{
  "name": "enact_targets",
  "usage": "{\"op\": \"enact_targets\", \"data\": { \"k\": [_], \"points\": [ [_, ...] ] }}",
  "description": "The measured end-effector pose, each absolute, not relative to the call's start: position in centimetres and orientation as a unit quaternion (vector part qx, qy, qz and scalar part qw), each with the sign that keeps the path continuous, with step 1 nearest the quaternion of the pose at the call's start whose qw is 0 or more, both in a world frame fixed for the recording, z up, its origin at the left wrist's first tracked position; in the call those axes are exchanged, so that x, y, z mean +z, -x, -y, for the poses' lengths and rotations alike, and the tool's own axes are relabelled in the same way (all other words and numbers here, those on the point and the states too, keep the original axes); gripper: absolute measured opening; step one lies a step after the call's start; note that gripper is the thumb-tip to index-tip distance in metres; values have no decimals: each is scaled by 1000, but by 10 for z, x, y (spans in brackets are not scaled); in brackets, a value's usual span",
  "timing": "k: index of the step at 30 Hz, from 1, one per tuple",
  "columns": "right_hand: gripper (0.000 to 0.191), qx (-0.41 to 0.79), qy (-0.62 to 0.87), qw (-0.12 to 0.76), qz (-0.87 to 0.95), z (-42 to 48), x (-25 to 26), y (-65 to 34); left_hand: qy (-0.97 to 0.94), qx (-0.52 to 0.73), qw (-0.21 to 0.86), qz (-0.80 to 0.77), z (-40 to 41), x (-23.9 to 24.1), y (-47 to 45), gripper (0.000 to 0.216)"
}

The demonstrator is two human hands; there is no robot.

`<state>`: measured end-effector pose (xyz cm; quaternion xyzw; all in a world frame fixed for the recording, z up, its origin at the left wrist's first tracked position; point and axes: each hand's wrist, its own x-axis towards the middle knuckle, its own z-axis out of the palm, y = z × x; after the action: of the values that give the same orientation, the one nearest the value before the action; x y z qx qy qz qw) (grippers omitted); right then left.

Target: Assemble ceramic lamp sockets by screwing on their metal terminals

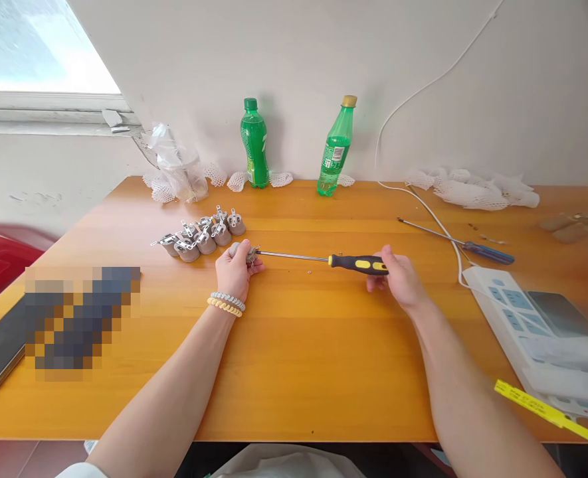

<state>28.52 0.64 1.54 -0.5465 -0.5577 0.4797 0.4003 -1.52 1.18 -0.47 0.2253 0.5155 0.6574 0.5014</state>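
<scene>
My left hand [236,269] is closed around a small grey cylindrical part [234,249], which is mostly hidden by the fingers. My right hand [396,275] grips the end of a screwdriver [358,264] with a black and yellow handle. Its long metal shaft lies level across the gap between my hands, with the tip at the held part; whether it sits in a screw is too small to tell. Just left and behind my left hand stands a cluster of several similar grey parts [205,241] with metal brackets on top.
Two green bottles [257,149] [334,153] stand by the wall, near a plastic bag [177,169] and white foam netting [478,189]. At right lie a blue-handled screwdriver [488,253], a white cable [443,219] and a power strip [497,318]. A dark phone [4,338] lies left.
</scene>
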Motion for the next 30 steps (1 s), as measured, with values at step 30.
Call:
{"op": "enact_targets", "data": {
  "k": [30],
  "points": [
    [49,417,598,387,564,-6,14,-282,-234,652,504,-517,-11,-4,16,29]
  ]
}}
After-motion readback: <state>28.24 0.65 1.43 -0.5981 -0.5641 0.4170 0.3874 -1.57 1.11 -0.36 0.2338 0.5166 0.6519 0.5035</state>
